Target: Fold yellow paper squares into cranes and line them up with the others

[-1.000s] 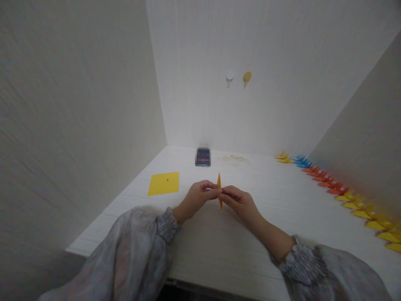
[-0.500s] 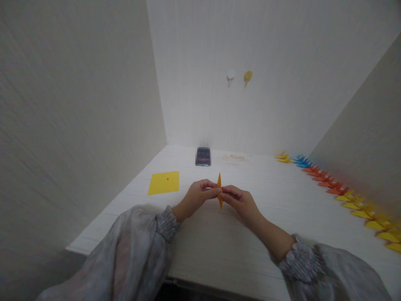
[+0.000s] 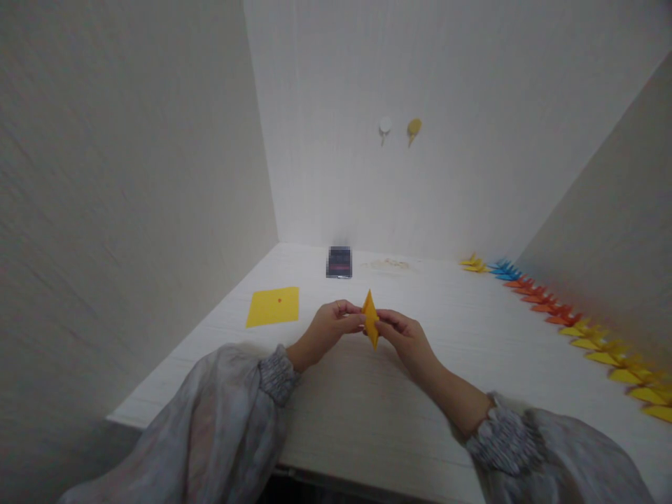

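A small folded piece of yellow paper (image 3: pixel 371 316), shaped like a narrow diamond, stands upright between my two hands above the white table. My left hand (image 3: pixel 336 325) pinches its left edge with thumb and fingers. From the right, my right hand (image 3: pixel 403 333) pinches the paper near its middle. Its broad face is turned partly toward me. On the table to the left lies a flat yellow paper sheet (image 3: pixel 271 308) with a small red mark.
A dark device with a blurred screen (image 3: pixel 339 263) stands by the back wall. Along the right runs a row of folded paper cranes: yellow (image 3: pixel 603 350), red-orange (image 3: pixel 540 297) and blue (image 3: pixel 505 269). Two hooks, one white (image 3: pixel 385 126) and one yellow (image 3: pixel 414 127), are on the wall.
The folded paper has turned from nearly edge-on to showing more of its face. Both hands keep their pinch, in almost the same place.
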`<action>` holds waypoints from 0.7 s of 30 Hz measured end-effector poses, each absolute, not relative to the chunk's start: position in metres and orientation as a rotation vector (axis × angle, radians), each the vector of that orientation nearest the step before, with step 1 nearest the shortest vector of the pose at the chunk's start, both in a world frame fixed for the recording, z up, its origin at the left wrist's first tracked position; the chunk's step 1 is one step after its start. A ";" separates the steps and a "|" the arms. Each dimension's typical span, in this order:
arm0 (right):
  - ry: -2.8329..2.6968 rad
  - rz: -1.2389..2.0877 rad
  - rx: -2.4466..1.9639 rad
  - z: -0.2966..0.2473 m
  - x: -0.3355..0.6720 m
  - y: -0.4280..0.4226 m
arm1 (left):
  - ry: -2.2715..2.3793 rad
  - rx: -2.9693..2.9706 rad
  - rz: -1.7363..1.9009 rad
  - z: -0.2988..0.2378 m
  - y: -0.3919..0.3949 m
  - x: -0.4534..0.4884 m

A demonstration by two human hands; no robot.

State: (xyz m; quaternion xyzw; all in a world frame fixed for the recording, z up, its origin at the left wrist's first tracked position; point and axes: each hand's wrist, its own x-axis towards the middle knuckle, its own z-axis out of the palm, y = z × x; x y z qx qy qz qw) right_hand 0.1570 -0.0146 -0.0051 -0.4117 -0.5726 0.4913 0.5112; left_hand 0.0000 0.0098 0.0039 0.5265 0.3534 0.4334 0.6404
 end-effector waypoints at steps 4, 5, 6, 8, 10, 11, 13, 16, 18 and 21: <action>-1.442 1.085 -1.019 -0.010 0.158 -0.013 | 0.841 1.225 1.001 0.002 0.011 0.001; -1.476 1.043 -1.042 -0.012 0.158 -0.012 | 0.838 1.262 1.004 0.001 0.011 0.001; -1.510 1.007 -1.065 -0.014 0.158 -0.011 | 0.824 1.306 1.007 -0.001 0.011 0.002; -1.563 0.949 -1.107 -0.017 0.157 -0.009 | 0.764 1.390 0.983 -0.003 0.009 0.003; -1.585 0.866 -1.162 -0.018 0.157 -0.008 | 0.709 1.472 0.960 -0.002 0.006 0.005; -1.587 0.809 -1.192 -0.018 0.157 -0.008 | 0.690 1.512 0.946 -0.002 0.004 0.005; -1.609 0.692 -1.226 -0.015 0.157 -0.008 | 0.667 1.557 0.911 0.001 0.000 0.006; -1.678 0.562 -1.202 -0.009 0.159 -0.011 | 0.672 1.453 0.917 0.005 -0.002 0.008; -1.716 0.497 -1.145 -0.006 0.159 -0.014 | 0.693 1.286 0.978 0.007 -0.001 0.008; -1.788 0.401 -1.023 -0.004 0.159 -0.018 | 0.735 1.077 0.968 0.006 0.001 0.008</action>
